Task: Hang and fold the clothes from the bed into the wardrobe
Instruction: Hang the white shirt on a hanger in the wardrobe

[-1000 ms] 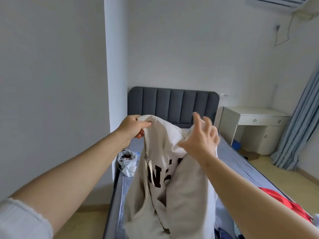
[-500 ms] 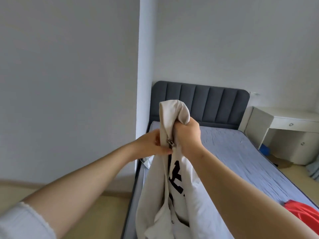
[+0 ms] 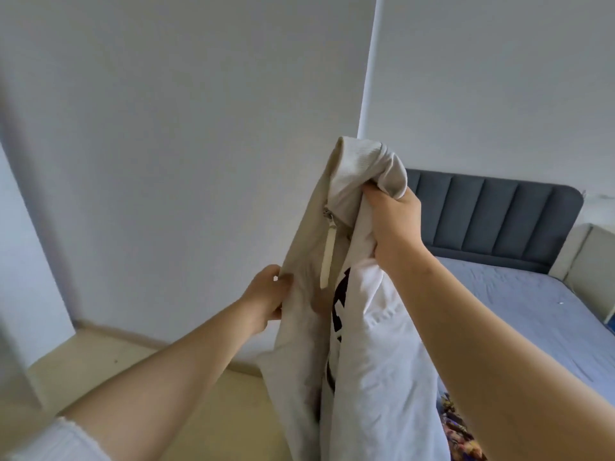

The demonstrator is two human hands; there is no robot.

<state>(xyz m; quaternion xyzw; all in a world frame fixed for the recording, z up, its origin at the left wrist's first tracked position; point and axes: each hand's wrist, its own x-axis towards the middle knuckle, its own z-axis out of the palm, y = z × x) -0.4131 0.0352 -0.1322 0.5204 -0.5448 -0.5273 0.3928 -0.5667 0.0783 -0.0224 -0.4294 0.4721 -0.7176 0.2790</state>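
A cream zip-up sweatshirt (image 3: pixel 372 344) with black letters hangs in front of me, held up in the air. My right hand (image 3: pixel 392 224) grips the bunched collar at the top. Lower and to the left, my left hand (image 3: pixel 266 297) pinches the garment's left edge. The zip pull dangles between the two hands. Behind and to the right lies the bed (image 3: pixel 519 311) with a blue sheet and a dark grey padded headboard (image 3: pixel 492 221). No wardrobe is in view.
A plain white wall fills the left and top, with a corner line above the garment. Pale yellow floor (image 3: pixel 139 364) runs along the wall at the left. A patterned cloth (image 3: pixel 459 427) lies on the bed at the lower right. A white cabinet edge (image 3: pixel 595 257) stands beside the headboard.
My view has swung left, away from the bed. My right hand closed on the collar and my left hand slid down from the collar to the left edge.
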